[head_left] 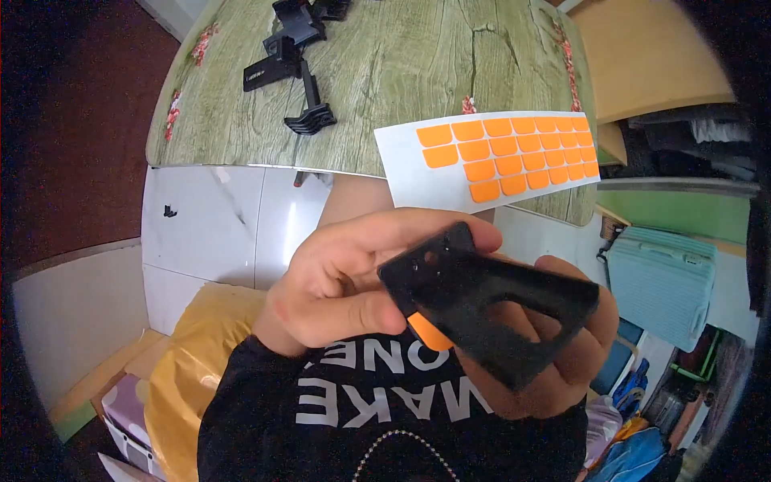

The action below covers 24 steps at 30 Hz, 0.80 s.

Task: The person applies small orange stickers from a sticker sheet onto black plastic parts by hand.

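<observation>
Both hands hold a black plastic part (pixel 458 293) in front of my chest; it is tilted and has a rounded cutout through it. My left hand (pixel 341 269) grips its left end, with the thumb at the lower corner and fingers along the top. From below and behind, my right hand (pixel 574 361) supports the other end, its fingers partly hidden by the part. A small orange sticker (pixel 430 331) sits on the part's lower edge, close to my left thumb. Beyond the hands, a white sheet (pixel 409 181) with rows of orange stickers (pixel 510 165) overhangs the table's front edge.
On the wood-patterned table (pixel 385 80) lie several black plastic parts (pixel 297 64), toward the back left. A small black piece (pixel 169 211) is on the tiled floor. To the right stands a light teal suitcase (pixel 658 285); a golden-yellow cover (pixel 201 345) is at the left.
</observation>
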Available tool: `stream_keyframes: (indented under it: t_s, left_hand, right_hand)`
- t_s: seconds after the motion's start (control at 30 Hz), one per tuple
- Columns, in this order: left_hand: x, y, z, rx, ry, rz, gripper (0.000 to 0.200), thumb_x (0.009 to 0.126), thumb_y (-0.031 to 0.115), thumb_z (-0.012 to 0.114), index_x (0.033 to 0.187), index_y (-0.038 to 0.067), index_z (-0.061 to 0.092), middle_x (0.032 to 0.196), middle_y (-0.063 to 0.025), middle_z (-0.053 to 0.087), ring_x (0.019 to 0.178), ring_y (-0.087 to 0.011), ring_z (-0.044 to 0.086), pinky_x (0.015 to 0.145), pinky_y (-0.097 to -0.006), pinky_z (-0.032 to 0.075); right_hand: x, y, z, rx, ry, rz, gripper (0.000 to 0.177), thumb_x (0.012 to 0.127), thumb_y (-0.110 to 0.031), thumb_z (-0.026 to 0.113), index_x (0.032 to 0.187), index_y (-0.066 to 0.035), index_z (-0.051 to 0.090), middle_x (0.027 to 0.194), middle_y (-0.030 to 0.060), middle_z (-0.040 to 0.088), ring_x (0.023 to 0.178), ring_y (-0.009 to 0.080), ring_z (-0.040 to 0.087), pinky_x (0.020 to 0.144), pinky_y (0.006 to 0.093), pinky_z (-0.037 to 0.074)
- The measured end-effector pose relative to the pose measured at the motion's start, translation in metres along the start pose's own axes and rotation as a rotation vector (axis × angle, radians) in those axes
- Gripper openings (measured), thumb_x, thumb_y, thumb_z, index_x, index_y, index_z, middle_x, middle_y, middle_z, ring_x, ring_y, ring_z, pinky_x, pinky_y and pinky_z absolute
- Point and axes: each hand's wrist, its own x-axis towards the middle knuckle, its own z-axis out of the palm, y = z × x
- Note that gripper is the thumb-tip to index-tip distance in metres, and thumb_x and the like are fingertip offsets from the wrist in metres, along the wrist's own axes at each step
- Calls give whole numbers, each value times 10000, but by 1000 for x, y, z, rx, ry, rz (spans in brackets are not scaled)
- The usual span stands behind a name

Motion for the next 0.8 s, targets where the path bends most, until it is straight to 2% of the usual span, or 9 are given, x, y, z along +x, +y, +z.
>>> stream_keyframes:
  t_s: [0.1, 0.43, 0.5, 0.53, 0.6, 0.67, 0.7, 0.77, 0.8]
  left_hand:
    - [-1, -3, 0, -66, -12, 10, 614, 720, 5, 608, 1249, -113, 321, 1264, -209, 421, 1057, -253, 513, 887, -275, 404]
    - [1, -7, -5, 18, -17, 94, 631, 720, 21, 622, 1259, -100, 316, 1250, -208, 436, 1058, -258, 515, 878, -290, 419]
    - [1, -7, -10, 117, 11, 183, 621, 723, 26, 622, 1256, -89, 326, 1231, -209, 454, 1054, -257, 519, 877, -295, 422]
    - [1, -7, -12, 166, 25, 227, 616, 724, 29, 622, 1254, -84, 330, 1221, -209, 464, 1052, -257, 521, 877, -297, 423]
    - [1, -10, -13, 213, 32, 265, 610, 725, 31, 622, 1253, -78, 335, 1211, -209, 473, 1050, -257, 523, 876, -300, 424]
    - [-1, -15, -12, 179, 100, 305, 565, 726, 35, 617, 1225, -70, 372, 1187, -206, 492, 1029, -265, 533, 878, -305, 424]
    - [-3, -17, -11, 167, 139, 323, 543, 727, 38, 615, 1211, -65, 391, 1175, -205, 502, 1019, -269, 538, 878, -307, 424]
    - [-12, -21, -10, 154, 187, 339, 521, 728, 40, 613, 1197, -61, 409, 1163, -204, 511, 1008, -272, 543, 879, -310, 424]
    - [-17, -23, -11, 174, 214, 310, 507, 727, 55, 620, 1180, -59, 424, 1165, -199, 512, 1012, -279, 540, 880, -314, 423]
  right_hand:
    - [-11, -11, -8, 38, -10, 21, 181, 682, -213, 649, 854, -184, 601, 1008, 69, 538, 898, 285, 474, 765, 400, 405]
    - [-21, -9, -12, 149, -29, 88, 195, 707, -231, 643, 898, -219, 607, 1108, 82, 499, 1001, 322, 439, 858, 432, 371]
    - [-17, -5, -8, 172, -31, 101, 198, 712, -235, 641, 907, -226, 608, 1128, 84, 491, 1021, 329, 432, 876, 438, 364]
    - [0, 3, 14, 183, -31, 109, 199, 714, -237, 641, 911, -230, 609, 1138, 85, 487, 1032, 333, 429, 885, 441, 361]
    - [13, 53, 22, 200, -33, 129, 202, 719, -240, 639, 920, -237, 610, 1158, 88, 479, 1052, 340, 422, 904, 448, 354]
    - [6, 24, 16, 218, -32, 143, 206, 724, -244, 638, 928, -244, 611, 1178, 91, 471, 1073, 347, 415, 922, 454, 348]
    - [13, 17, 33, 234, -29, 150, 207, 727, -246, 637, 933, -247, 611, 1188, 92, 467, 1083, 351, 412, 931, 457, 344]
    - [11, 19, 38, 258, -28, 161, 209, 730, -248, 637, 937, -251, 612, 1198, 93, 463, 1093, 354, 408, 941, 460, 341]
    - [9, 22, 40, 228, -19, 170, 231, 718, -212, 637, 947, -241, 614, 1200, 91, 467, 1092, 326, 409, 950, 465, 330]
